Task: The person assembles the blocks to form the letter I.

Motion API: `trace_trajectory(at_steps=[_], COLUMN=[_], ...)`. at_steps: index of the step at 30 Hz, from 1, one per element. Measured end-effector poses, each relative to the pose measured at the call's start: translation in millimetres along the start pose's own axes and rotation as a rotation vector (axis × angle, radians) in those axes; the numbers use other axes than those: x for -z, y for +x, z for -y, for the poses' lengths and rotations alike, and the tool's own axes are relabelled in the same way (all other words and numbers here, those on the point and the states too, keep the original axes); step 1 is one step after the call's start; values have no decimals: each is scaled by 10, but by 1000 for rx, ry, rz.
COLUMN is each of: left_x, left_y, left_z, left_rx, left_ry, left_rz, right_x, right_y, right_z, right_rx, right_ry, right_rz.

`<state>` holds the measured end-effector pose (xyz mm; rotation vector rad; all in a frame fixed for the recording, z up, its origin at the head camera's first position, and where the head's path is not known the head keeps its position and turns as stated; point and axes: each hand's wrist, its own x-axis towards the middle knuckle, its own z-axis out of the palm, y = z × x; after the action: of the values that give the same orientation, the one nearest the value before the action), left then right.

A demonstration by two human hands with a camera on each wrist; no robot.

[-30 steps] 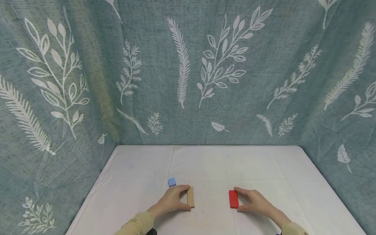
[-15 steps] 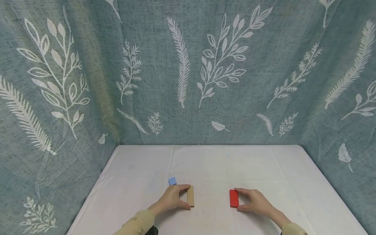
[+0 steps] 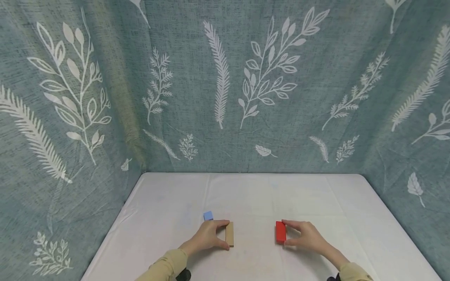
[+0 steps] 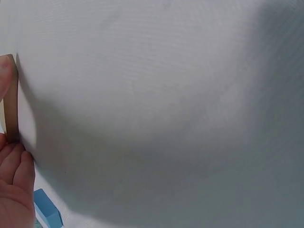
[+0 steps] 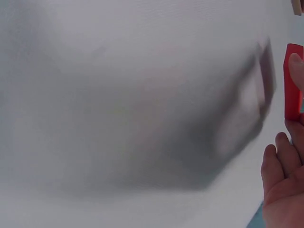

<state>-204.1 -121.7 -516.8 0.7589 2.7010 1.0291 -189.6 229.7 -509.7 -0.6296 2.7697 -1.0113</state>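
My left hand (image 3: pixel 206 235) pinches a tan wooden block (image 3: pixel 229 234) at its far and near ends, thumb at the near one. In the left wrist view the block (image 4: pixel 12 107) stands close against its shadow on the white cloth. To the right, my right hand (image 3: pixel 306 235) holds a red block (image 3: pixel 281 232) end to end between thumb and fingers. The right wrist view has this red block (image 5: pixel 291 95) raised, its shadow lying apart on the cloth. A small blue block (image 3: pixel 208 215) sits just beyond my left hand, partly hidden by it.
A white cloth covers the table (image 3: pixel 253 195). Teal curtains (image 3: pixel 197 97) with white leaf patterns stand along its back and both sides. A gap of bare cloth separates the tan and red blocks.
My right hand has lifted the red block slightly off the cloth. My left hand stays at the tan block, and the head view has shifted slightly.
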Motion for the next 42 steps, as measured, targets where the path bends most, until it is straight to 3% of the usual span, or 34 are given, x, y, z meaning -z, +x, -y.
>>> trace_trajectory(at_steps=[4,26,36,42], left_x=[-10,-16,-5,-27], left_y=[16,22,-10,17], left_z=[15,28,27,33], left_rx=[8,30,-61,-2], left_ry=[6,-8,-3,-20], left_rz=[5,8,-25,-3], right_x=[46,92,75,69], right_y=[9,-61,-118,-139], right_z=[16,274,349,391], right_rx=[38,42,49,69], right_ry=[1,64,61,60], right_rz=[-12,20,43,51])
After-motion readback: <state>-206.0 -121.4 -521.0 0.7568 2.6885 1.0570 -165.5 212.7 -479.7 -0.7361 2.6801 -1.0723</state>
